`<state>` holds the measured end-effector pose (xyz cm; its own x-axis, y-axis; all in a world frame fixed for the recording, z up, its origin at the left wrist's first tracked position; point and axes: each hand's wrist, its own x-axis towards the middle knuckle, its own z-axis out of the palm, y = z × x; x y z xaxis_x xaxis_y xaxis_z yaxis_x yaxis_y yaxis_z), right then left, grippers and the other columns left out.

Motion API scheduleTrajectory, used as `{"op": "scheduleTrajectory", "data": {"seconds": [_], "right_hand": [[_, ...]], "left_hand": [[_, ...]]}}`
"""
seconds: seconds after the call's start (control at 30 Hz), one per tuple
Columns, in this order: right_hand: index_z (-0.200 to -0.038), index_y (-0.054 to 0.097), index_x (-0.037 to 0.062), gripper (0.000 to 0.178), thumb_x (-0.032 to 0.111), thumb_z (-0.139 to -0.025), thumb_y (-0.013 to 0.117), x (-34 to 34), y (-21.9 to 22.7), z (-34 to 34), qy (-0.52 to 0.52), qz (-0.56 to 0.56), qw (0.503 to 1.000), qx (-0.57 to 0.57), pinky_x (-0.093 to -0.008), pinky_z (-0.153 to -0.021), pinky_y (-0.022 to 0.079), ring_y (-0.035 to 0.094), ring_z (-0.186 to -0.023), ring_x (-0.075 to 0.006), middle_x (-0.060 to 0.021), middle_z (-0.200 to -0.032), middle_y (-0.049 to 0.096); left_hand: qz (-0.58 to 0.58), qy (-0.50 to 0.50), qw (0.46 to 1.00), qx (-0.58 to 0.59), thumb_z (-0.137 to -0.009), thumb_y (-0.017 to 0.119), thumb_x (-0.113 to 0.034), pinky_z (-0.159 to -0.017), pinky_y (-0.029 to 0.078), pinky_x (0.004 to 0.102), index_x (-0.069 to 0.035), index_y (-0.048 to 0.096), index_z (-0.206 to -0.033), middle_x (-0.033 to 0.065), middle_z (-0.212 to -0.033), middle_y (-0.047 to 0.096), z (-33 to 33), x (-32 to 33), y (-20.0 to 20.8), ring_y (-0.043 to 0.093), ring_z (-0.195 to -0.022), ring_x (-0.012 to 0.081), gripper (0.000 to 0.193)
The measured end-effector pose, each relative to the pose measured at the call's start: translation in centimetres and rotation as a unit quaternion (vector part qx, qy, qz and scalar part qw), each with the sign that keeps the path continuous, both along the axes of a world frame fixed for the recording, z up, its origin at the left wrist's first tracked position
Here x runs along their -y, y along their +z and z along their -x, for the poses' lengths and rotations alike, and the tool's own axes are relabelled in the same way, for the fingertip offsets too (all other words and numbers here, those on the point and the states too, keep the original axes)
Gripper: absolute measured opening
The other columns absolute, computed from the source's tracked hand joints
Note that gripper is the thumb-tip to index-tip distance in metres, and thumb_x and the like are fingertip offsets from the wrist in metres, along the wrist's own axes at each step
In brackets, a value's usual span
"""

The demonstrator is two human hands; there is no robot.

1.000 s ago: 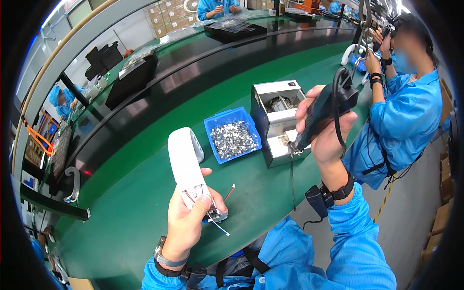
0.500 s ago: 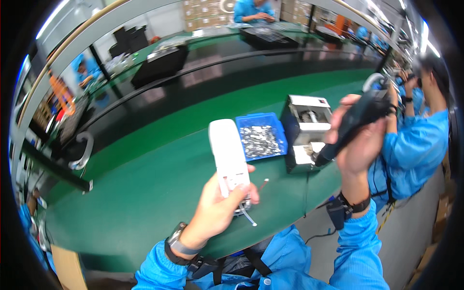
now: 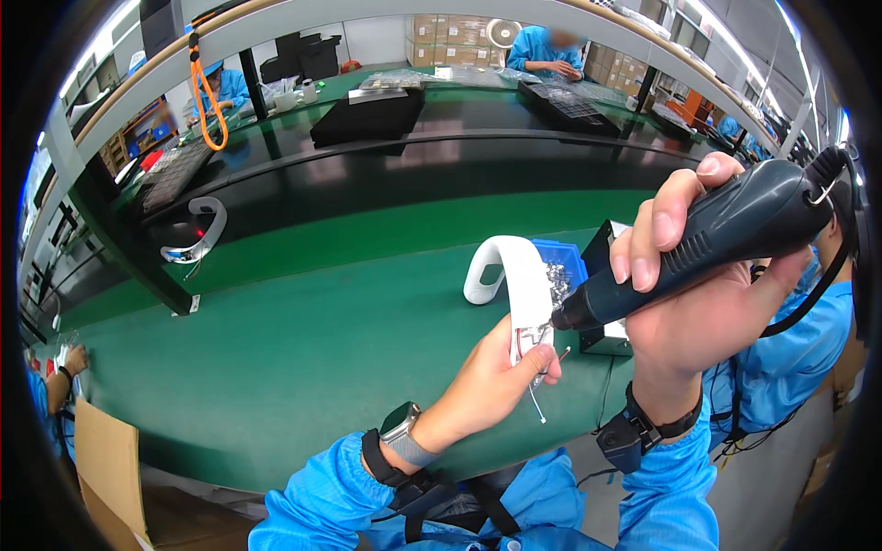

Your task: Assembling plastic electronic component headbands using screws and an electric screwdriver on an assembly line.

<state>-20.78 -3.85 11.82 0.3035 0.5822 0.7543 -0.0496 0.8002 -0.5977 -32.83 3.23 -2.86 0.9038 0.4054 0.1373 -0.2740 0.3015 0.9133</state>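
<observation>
My left hand (image 3: 491, 381) grips the lower end of a white curved plastic housing (image 3: 525, 275), thumb across its front. Thin wires with small connectors hang from that end. In my right hand (image 3: 689, 317) is a dark electric screwdriver (image 3: 735, 220), tilted down to the left, fingers wrapped over its body. Its bit meets the recessed part of the housing just above my left thumb; whether a screw is there is too small to tell. Behind the housing, a blue tray (image 3: 568, 257) of small metal parts is partly covered.
A black-and-silver box (image 3: 602, 340), probably a screw feeder, stands partly hidden behind the screwdriver. Another white curved housing (image 3: 197, 234) lies at left by a dark rack post (image 3: 138, 248). A co-worker (image 3: 818, 349) is close on the right. An open carton (image 3: 106, 468) sits lower left.
The screwdriver has come from over the box to the white housing. My left hand has shifted right in view, turning the housing so its curved side shows. My view has swung too.
</observation>
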Motion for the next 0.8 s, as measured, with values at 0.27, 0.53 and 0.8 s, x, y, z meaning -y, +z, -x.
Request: {"op": "scheduleTrajectory", "data": {"seconds": [0.27,0.53,0.8], "right_hand": [[-0.119,0.046,0.0032,0.073,0.071,-0.094,0.037,-0.6,-0.6,0.5,-0.01,-0.006,1.0,0.007,-0.0329,-0.051,0.045,0.053,-0.053,-0.0183,-0.0109,-0.082,0.055],[-0.116,0.047,0.0049,0.07,0.071,-0.094,0.037,-0.5,-1.0,1.0,-0.026,-0.004,0.999,-0.019,-0.032,-0.049,0.045,0.053,-0.053,-0.0179,-0.0102,-0.081,0.055],[-0.114,0.047,0.0047,0.072,0.072,-0.093,0.035,-1.1,-1.0,0.9,-0.026,-0.006,0.999,0.024,-0.0299,-0.046,0.043,0.052,-0.051,-0.0163,-0.0096,-0.076,0.054]], "left_hand": [[-0.006,-0.004,1.0,-0.002,-0.1,0.055,-0.011,-0.078,0.053,0.0285,0.0,0.045,-0.123,0.0069,-0.092,0.063,0.0,-0.1,-0.4,0.063,-0.085,0.0133,0.027],[-0.021,-0.001,1.0,-0.001,-0.101,0.054,-0.012,-0.076,0.052,0.0277,0.0,0.045,-0.125,0.0062,-0.09,0.064,0.1,0.0,0.0,0.063,-0.084,0.0127,0.028],[-0.04,0.006,0.999,-0.017,-0.101,0.052,-0.011,-0.076,0.05,0.0283,0.001,0.044,-0.124,0.0061,-0.089,0.063,-0.2,0.2,0.2,0.062,-0.084,0.0126,0.027]]}}
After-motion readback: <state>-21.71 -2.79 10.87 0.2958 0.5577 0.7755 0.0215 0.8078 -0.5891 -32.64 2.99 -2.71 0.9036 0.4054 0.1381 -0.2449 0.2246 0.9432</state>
